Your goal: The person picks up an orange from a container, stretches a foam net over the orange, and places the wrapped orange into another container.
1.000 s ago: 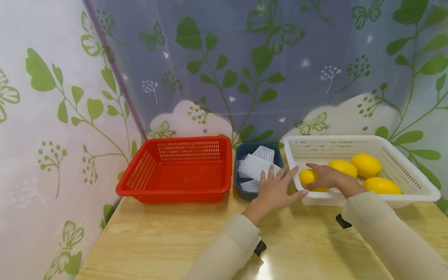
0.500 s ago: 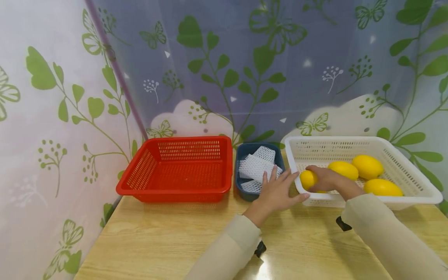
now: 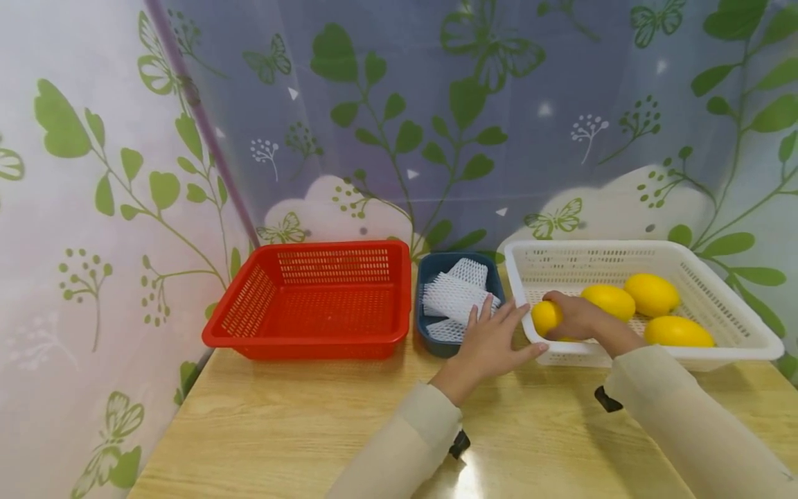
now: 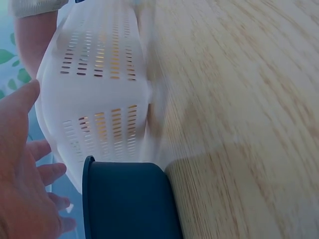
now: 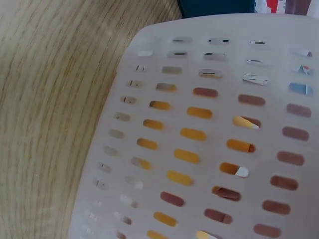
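Note:
In the head view my right hand [image 3: 576, 317] reaches into the white slotted basket [image 3: 623, 247] and grips a yellow oval fruit [image 3: 544, 318] at its left end. Some of its fingers are hidden behind the fruit and rim. Through slots in the basket wall [image 5: 239, 30], the right wrist view shows patches of this yellow. My left hand [image 3: 489, 344] has its fingers spread, holding nothing, between the dark blue box [image 3: 438, 346] and the basket's left rim. White foam net sleeves [image 3: 458, 298] lie in the box, just beyond the left fingertips.
Several more yellow fruits [image 3: 678, 332] lie in the white basket. A red slotted basket [image 3: 330, 350] stands left of the blue box, with no fruit visible inside. All rest on a wooden table [image 3: 280, 423], with a patterned curtain [image 3: 386, 138] close behind.
The right hand's fingers have drawn back to the right around the fruit, so more of its left side shows. The left hand has barely moved. The baskets stay in place.

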Available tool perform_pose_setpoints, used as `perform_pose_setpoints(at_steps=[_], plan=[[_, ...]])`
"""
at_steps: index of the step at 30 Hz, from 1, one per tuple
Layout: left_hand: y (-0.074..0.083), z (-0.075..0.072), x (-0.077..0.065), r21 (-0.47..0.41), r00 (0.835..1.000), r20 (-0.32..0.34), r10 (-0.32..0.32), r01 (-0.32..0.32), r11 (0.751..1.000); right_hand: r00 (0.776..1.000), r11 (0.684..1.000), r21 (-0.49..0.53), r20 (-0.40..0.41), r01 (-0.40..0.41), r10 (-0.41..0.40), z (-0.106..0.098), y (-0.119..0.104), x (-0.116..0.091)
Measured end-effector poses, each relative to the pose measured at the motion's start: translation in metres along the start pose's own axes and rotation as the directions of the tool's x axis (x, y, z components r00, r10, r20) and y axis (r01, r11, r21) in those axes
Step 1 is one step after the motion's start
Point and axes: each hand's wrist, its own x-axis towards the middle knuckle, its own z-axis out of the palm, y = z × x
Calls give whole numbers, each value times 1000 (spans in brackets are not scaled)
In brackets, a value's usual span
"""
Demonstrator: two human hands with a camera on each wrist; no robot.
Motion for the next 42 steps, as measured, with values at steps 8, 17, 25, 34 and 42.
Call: perform_pose_setpoints(at_steps=[8,17,25,34,42], plan=[[-3,2,-2,-3,1000,-13,10,-10,1000,995,1000,2,-100,-6,6,-2,-1,-2],[-5,0,-4,-21,1000,-21,-3,3,1000,979,999,41,-203,-6,14,-11,-5,-8],[-3,-1,-4,-35,1000,-11,6,-7,999,965,998,54,-262,31,-16,-12,-5,-19],[-3,-2,-2,-64,1000,4,20,-20,998,950,996,42,-306,81,-65,-19,-17,-34],[-13,-12,3,-183,997,-64,50,-61,981,930,989,52,-352,137,-110,-23,-33,-47]])
